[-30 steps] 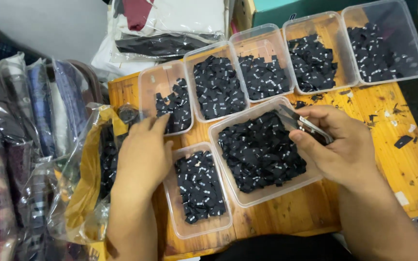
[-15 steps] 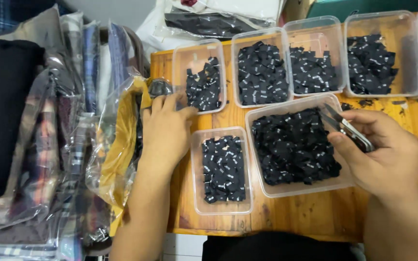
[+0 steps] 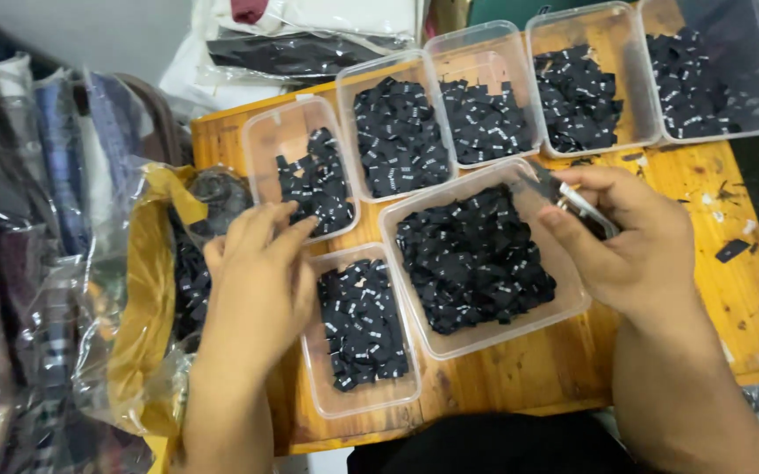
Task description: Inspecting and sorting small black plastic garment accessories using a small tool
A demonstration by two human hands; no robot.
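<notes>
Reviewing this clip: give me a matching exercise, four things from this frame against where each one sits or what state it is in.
Things:
1. left hand
2. right hand
3. large clear tub
4. yellow plastic bag

Places or states:
A. at the table's left edge, holding black pieces
B. holds a small metal tool over a tub's corner
C. in the middle of the wooden table, heaped with black labels
D. fingertips at the small tub in the back row

Pairs: 1-D, 2-B, 3-C, 4-A

Four clear tubs of black labels [image 3: 572,92] in row at 12 to 1 o'clock; folded plaid fabrics [image 3: 20,219] stacked at 9 o'clock; wooden table [image 3: 730,298].
</notes>
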